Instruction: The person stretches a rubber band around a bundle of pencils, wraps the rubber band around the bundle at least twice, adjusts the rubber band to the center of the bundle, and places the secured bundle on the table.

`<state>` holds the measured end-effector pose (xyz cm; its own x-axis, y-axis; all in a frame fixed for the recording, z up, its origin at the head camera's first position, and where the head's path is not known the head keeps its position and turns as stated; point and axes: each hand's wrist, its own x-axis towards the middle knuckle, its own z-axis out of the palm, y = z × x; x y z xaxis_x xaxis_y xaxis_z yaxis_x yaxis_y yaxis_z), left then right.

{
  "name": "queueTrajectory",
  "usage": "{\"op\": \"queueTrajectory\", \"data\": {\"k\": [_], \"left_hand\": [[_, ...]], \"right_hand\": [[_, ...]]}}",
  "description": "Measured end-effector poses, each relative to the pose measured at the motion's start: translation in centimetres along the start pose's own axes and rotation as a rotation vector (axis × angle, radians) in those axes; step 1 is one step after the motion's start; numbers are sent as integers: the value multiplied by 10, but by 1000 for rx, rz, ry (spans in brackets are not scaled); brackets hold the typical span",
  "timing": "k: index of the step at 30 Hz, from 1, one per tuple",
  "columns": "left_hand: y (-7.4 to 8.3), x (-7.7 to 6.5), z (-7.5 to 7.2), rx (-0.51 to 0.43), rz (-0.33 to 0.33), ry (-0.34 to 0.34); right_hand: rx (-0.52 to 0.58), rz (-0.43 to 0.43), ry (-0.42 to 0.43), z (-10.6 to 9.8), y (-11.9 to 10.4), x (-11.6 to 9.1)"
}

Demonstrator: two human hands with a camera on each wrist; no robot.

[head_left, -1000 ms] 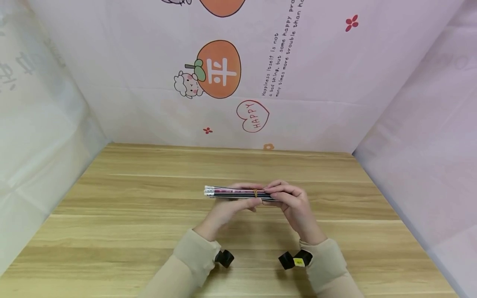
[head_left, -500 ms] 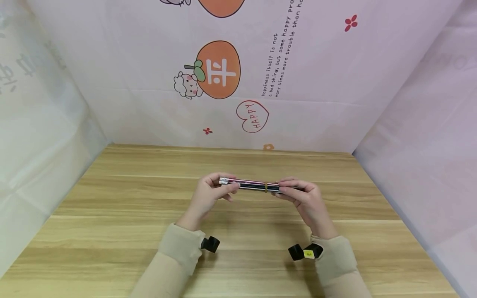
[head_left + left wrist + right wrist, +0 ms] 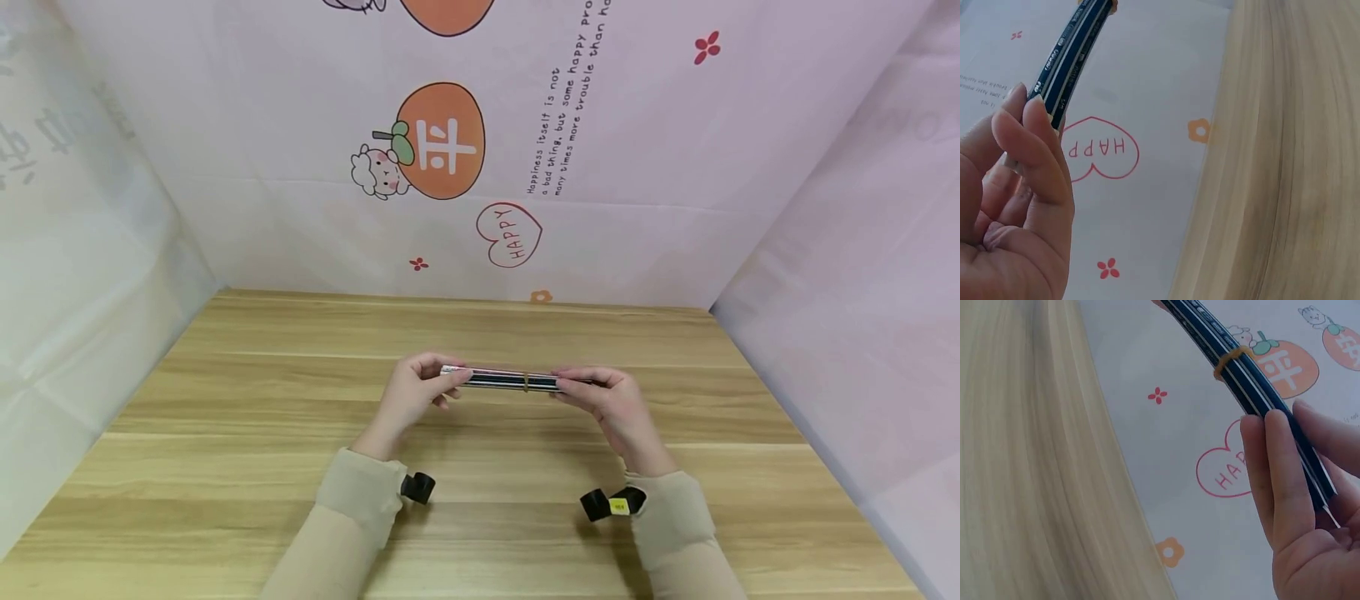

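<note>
A bundle of pencils (image 3: pixel 498 380), dark blue with pale stripes, is held level above the table between both hands. My left hand (image 3: pixel 412 390) pinches its left end, where whitish tips show beside the thumb. On the other end, my right hand (image 3: pixel 611 404) grips the pencils between thumb and fingers. A yellow-brown rubber band (image 3: pixel 1232 360) circles the bundle, nearer the right hand. From the left wrist, printed lettering shows along the dark pencils (image 3: pixel 1069 53). Fingers partly cover both ends of the bundle.
Below the hands spreads a wood-grain table (image 3: pixel 495 542). A white printed cloth (image 3: pixel 637 167) hangs behind it, with more pale cloth (image 3: pixel 855 275) along the sides. Each sleeve cuff carries a small black camera (image 3: pixel 417 488).
The left hand has moved left to the bundle's end and the right hand slightly right, uncovering the pencils' middle. In the last half second, the bundle has dipped slightly.
</note>
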<state>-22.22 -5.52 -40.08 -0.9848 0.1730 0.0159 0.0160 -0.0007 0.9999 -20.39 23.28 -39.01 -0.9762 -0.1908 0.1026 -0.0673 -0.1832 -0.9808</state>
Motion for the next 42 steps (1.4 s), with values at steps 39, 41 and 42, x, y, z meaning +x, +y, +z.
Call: {"op": "queueTrajectory", "data": {"k": [39,41,42], "left_hand": [[-36,2,-17,169,-344,-108],[-35,2,-16,180,-347,-103],[-35,1,-16,183,-347,-102]], "right_hand": [[-251,331,1,-19,49,9],[-269,339,9,-19,50,9],[-277,343,17,-20,50,8]]}}
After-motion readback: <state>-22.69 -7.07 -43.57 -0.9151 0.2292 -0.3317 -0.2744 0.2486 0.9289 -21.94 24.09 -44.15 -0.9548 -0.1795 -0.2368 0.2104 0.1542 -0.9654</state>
